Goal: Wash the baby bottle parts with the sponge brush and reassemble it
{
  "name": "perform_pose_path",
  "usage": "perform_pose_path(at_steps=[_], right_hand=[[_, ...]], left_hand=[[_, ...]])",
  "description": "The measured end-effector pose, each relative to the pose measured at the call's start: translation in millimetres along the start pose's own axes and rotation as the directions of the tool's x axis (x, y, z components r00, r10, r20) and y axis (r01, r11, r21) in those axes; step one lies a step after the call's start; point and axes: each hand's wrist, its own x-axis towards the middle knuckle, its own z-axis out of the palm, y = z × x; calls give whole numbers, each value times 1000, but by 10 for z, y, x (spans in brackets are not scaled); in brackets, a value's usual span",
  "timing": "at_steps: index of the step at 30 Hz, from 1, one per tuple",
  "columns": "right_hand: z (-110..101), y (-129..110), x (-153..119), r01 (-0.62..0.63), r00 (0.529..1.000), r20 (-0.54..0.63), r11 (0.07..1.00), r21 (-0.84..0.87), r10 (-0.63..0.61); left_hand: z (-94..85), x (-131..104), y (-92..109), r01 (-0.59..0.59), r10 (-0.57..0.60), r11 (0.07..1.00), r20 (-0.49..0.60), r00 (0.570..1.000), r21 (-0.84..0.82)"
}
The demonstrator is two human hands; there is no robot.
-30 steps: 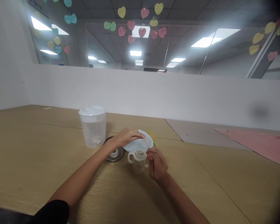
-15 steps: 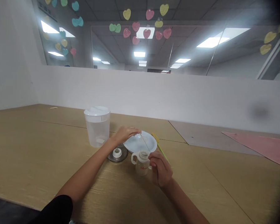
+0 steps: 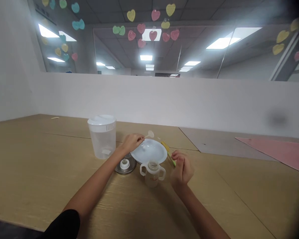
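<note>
My left hand (image 3: 133,142) is closed on the thin handle of a small pale spoon (image 3: 150,134), whose round end points right above the far rim of a white plate (image 3: 161,156). My right hand (image 3: 182,170) is raised to the right of a baby bottle (image 3: 151,179), its fingers curled together; what they hold, if anything, is hidden. The bottle stands upright without a cap, with two handles and red print. Behind my right fingers lies a brush with a yellow head (image 3: 165,146) and green handle. A white bottle collar with a teat (image 3: 125,164) sits on a dark round metal lid (image 3: 133,167).
A tall translucent bucket with a white lid (image 3: 102,136) stands behind my left forearm. Back right on the tabletop lie a grey sheet (image 3: 209,146) and a pink cloth (image 3: 276,151). A white wall (image 3: 149,99) with windows above borders the table.
My right hand has moved right, away from the bottle's mouth. The thin stick stretched between my hands earlier has swung up, and its round end now shows beyond my left fingers.
</note>
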Motion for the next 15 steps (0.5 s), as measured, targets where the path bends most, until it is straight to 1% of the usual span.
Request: perform_pose_path(at_steps=[1,3,4,6,8,10,13,15], right_hand=[[16,25,12,-114,992,-48,993,34,116],[40,68,37,-303,944,-97,945,122,315],[47,91,46,-377,913,-101,913,158,394],[53,151,51,-489,854,-93,851,194,512],[51,222,40,-570,804,-82,802,178,589],[44,290,20,-617,772,-80,774,138,630],[33,363,-14,-645,755,-79,759,88,651],[28,400,-41,-657,749,-63,751,60,660]], left_hand=[[2,1,29,6,-6,1000,15,1000,-1],[18,-8,63,11,-11,1000,45,999,-1],[31,-16,69,15,-15,1000,61,998,1],[66,-35,71,17,-18,1000,99,995,14],[104,-50,68,5,-10,999,140,990,35],[137,-57,65,-12,2,998,178,984,57],[173,-58,55,-24,9,998,217,976,66],[199,-60,41,-30,20,999,241,970,39]])
